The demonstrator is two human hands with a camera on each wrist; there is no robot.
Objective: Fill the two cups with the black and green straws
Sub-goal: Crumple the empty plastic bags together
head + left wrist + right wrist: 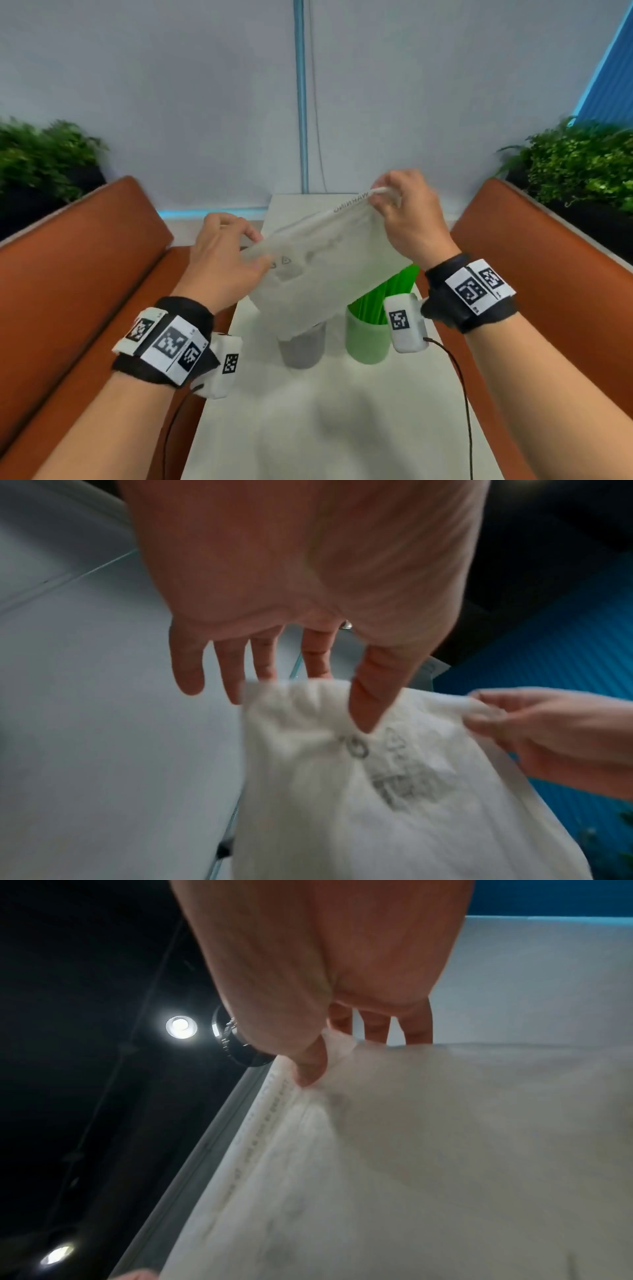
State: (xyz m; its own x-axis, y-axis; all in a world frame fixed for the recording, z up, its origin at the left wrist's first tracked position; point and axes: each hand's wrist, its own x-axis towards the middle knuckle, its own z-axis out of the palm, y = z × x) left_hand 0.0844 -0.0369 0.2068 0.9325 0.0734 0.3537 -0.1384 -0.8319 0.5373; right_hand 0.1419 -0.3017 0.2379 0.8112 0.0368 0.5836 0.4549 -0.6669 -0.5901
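Observation:
Both hands hold a white, translucent plastic bag (pixel 325 270) in the air above the two cups. My left hand (pixel 233 253) pinches its lower left edge, thumb on the front (pixel 366 710). At the raised top corner my right hand (pixel 407 212) pinches it between thumb and fingers (pixel 311 1064). A green cup (pixel 366 339) stands on the table with green straws (pixel 387 291) sticking out. To its left is a dark grey cup (pixel 301 349), its top hidden behind the bag. No black straws show. The bag is blurred.
The cups stand on a narrow white table (pixel 325 428) between two orange-brown benches (pixel 85 274) (pixel 548 274). A pale wall lies behind, with green plants (pixel 44 154) (pixel 582 161) at both sides. Cables run from the wrist cameras across the table's sides.

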